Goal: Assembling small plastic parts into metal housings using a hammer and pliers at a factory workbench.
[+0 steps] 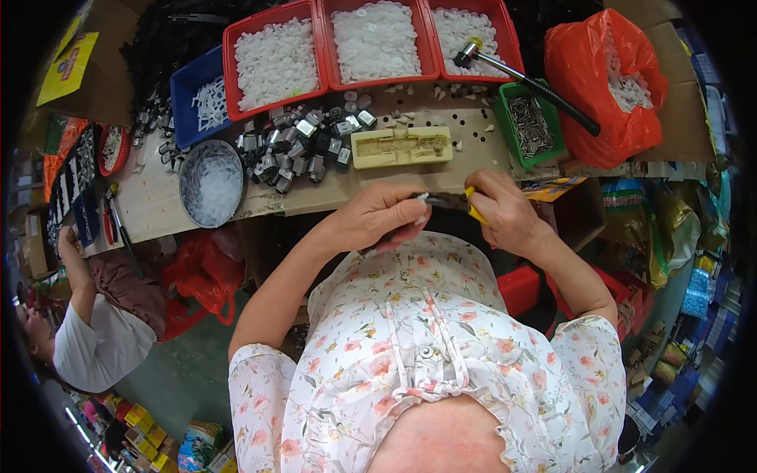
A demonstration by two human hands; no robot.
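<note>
My left hand (377, 214) is closed round a small dark part with a white tip (423, 197), mostly hidden by the fingers. In my right hand (506, 211) I grip yellow-handled pliers (475, 206). Their dark jaws reach left to the part, so both hands meet just in front of the table edge. Beyond them on the table lies a cream plastic block (402, 147) with a long recess. To its left is a loose pile of small silver-and-black parts (296, 146).
Red trays (323, 47) of white plastic pieces line the back, with a hammer (536, 87) lying across the right one. A green bin (505, 118), red bag (564, 79), blue bin (183, 118) and round metal bowl (186, 189) stand around. Another person (102, 339) sits at left.
</note>
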